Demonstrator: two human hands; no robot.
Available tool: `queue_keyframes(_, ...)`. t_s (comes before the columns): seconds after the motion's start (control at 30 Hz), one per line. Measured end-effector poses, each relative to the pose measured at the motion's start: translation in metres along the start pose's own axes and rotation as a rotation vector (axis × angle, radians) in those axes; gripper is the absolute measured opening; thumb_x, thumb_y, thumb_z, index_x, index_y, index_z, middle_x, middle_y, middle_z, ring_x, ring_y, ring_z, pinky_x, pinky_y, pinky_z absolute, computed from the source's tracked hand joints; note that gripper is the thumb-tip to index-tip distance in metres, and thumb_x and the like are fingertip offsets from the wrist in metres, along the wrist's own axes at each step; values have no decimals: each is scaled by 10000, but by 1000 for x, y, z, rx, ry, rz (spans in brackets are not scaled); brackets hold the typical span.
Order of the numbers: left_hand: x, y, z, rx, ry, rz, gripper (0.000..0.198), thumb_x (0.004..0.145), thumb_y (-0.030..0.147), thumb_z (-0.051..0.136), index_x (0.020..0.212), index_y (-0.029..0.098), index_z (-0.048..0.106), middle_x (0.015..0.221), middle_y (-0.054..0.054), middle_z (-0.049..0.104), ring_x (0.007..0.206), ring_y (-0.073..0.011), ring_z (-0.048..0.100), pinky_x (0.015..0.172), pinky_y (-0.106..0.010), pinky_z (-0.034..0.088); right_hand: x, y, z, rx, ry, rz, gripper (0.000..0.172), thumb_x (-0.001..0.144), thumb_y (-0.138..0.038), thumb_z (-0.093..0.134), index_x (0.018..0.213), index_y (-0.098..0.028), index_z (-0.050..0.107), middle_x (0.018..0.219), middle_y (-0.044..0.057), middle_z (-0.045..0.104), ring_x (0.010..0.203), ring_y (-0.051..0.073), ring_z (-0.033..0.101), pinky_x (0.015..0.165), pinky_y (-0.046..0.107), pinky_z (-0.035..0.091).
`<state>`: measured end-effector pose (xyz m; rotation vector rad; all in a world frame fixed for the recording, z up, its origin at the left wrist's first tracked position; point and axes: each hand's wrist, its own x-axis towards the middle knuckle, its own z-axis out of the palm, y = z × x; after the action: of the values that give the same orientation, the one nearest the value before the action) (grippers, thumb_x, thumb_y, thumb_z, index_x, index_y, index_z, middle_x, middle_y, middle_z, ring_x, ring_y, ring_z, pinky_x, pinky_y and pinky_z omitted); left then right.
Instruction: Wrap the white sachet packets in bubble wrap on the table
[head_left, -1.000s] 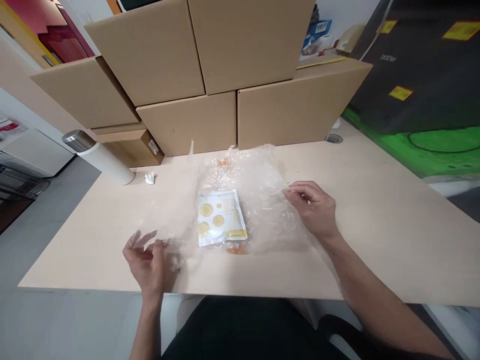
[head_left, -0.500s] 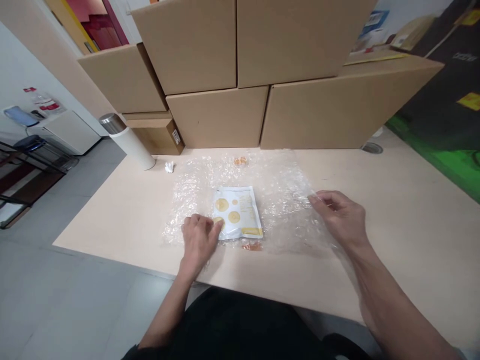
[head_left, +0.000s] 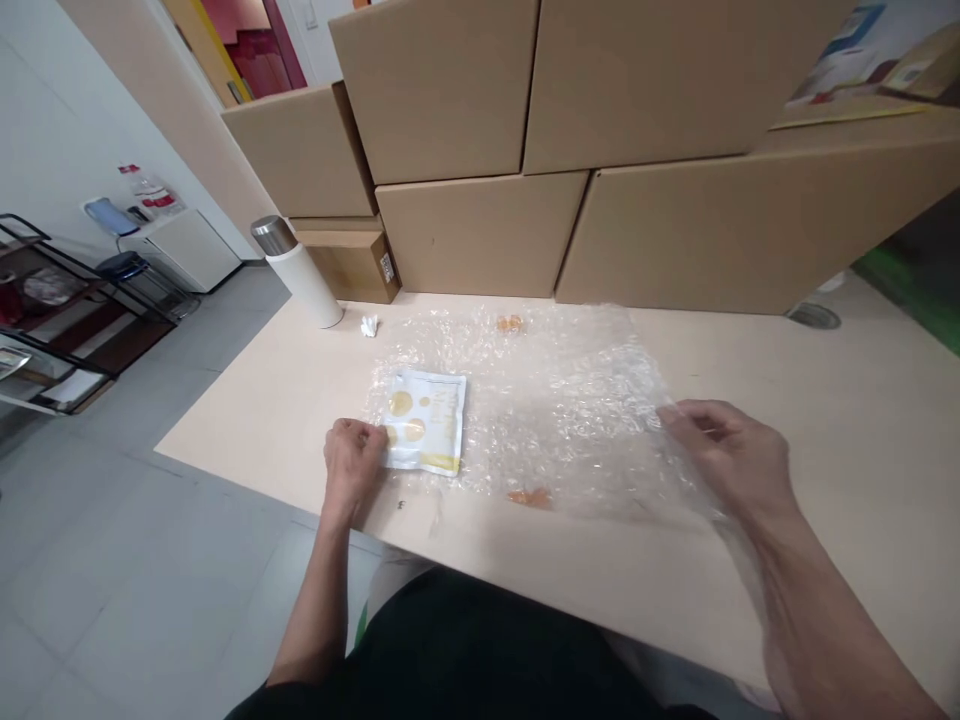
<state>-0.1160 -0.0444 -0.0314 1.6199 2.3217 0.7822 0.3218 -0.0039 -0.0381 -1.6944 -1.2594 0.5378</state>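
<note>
A white flat pouch (head_left: 431,440) with yellow circles lies on the left part of a sheet of clear bubble wrap (head_left: 570,410). My left hand (head_left: 352,455) is closed on the pouch's left edge, thumb on top. At the other end, my right hand (head_left: 731,450) pinches the bubble wrap's right edge and holds it slightly up. Pieces of orange tape show on the wrap, one (head_left: 510,323) at its far edge and another (head_left: 529,498) at its near edge.
Stacked cardboard boxes (head_left: 480,240) line the back of the table (head_left: 247,410). A white flask (head_left: 304,285) with a steel cap stands at the back left, beside a crumpled white scrap (head_left: 369,325). Clear tape (head_left: 816,316) seems to lie by the boxes at right.
My left hand has moved left with the pouch, from the middle of the bubble wrap to its left part. My right hand still holds the right edge. The camera view has turned left.
</note>
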Motion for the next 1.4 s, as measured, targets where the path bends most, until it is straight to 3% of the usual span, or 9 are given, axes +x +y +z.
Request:
queue_keyframes(0.13, 1, -14, -1, 101, 42, -28, 351, 853, 434, 490, 713, 173, 680, 944, -101, 640, 946, -263, 579, 839, -374, 449, 6, 6, -9, -90, -57, -141, 300, 709, -572, 689, 821, -294, 702, 730, 32, 647, 585, 204, 551, 522, 366, 437)
queue_keyframes(0.3, -3, -12, -4, 168, 42, -27, 348, 881, 416, 465, 757, 171, 679, 1001, -134, 622, 978, -294, 587, 883, -423, 442, -8, -48, -5, -169, 0, -402, 332, 859, -523, 613, 1131, -342, 673, 1256, 113, 630, 1058, 324, 602, 583, 407, 493)
queue_keyframes(0.5, -12, -3, -9, 175, -12, -69, 311, 945, 397, 407, 839, 187, 612, 1003, -96, 572, 829, -233, 635, 725, -360, 470, -53, -120, 84, -67, -575, -857, 318, 974, -368, 493, 1223, -247, 650, 1233, 105, 680, 1172, 294, 596, 1014, 549, 453)
queue_keyframes(0.6, -16, 2, -10, 198, -4, -78, 286, 960, 369, 394, 848, 187, 585, 985, -90, 569, 781, -220, 637, 690, -346, 460, -70, -137, 137, -180, -837, -938, 368, 985, -325, 469, 1275, -163, 628, 1360, 166, 600, 1264, 321, 534, 1040, 525, 434)
queue_keyframes(0.73, -14, 0, -9, 34, 57, -84, 264, 918, 343, 474, 1081, 168, 583, 878, -65, 619, 823, -246, 642, 746, -368, 463, -80, -148, 179, -383, -938, -947, 460, 989, -381, 457, 1332, -97, 575, 1397, 222, 543, 1276, 356, 501, 1019, 494, 436)
queue_keyframes(0.9, -8, -6, -14, -487, 18, -217, 448, 764, 458, 663, 1075, 138, 637, 713, -15, 637, 698, -214, 633, 675, -329, 484, -81, -144, 187, -288, -916, -846, 427, 1013, -436, 376, 1258, -175, 607, 1287, 167, 606, 1192, 319, 541, 979, 484, 436)
queue_keyframes(1.1, -13, 27, -22, -929, -153, 13, 558, 879, 671, 496, 1035, 162, 663, 1221, -143, 657, 1082, -262, 648, 893, -384, 522, -73, -134, 162, 173, -979, -530, 416, 1005, -498, 334, 1165, -257, 633, 1240, 85, 645, 1198, 263, 560, 1003, 433, 433)
queue_keyframes(1.3, -25, 85, -2, -563, -351, 421, 559, 985, 614, 296, 1199, 252, 664, 1478, -93, 471, 1423, -266, 375, 1149, -469, 336, -64, -119, 134, 640, -1080, 206, 544, 892, -668, 436, 938, -192, 696, 795, 83, 701, 784, 240, 653, 711, 386, 532)
queue_keyframes(1.4, -27, 102, 18, -302, -391, 532, 478, 1008, 540, 316, 1268, 293, 632, 1474, -95, 463, 1447, -285, 319, 1165, -536, 269, -58, -106, 120, 703, -944, 342, 465, 838, -597, 562, 849, -152, 697, 674, 88, 664, 668, 233, 643, 621, 371, 533)
